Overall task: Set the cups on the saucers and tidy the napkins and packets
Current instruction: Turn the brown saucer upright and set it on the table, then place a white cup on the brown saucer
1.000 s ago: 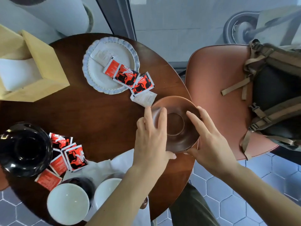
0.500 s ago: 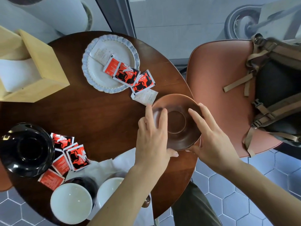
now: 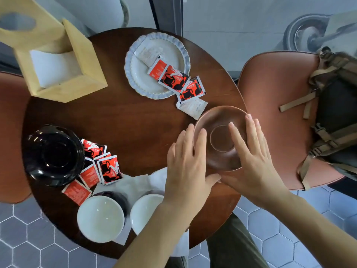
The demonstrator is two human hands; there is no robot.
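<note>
A brown saucer (image 3: 216, 117) lies at the round table's right edge. My left hand (image 3: 185, 167) rests straight fingers on its left rim. My right hand (image 3: 253, 157) lies flat over its right half, the index finger reaching the centre well. Both thumbs meet just below the near rim. A black saucer (image 3: 53, 154) sits at the left. Two white-lined cups (image 3: 100, 218) (image 3: 146, 211) stand on crumpled white napkins (image 3: 135, 184) at the near edge. My left forearm hides part of the right cup. Red packets (image 3: 100, 165) are scattered beside the black saucer.
A pale scalloped plate (image 3: 154, 45) at the back holds more red packets (image 3: 172, 77), and a white packet (image 3: 191, 108) lies beside the brown saucer. A wooden napkin box (image 3: 77, 55) stands back left. A brown chair (image 3: 270, 93) with a backpack (image 3: 338, 113) is close on the right.
My right hand's fingers have slid from the saucer's right rim inward over its centre. The left hand stays on the left rim, and the saucer has barely shifted.
</note>
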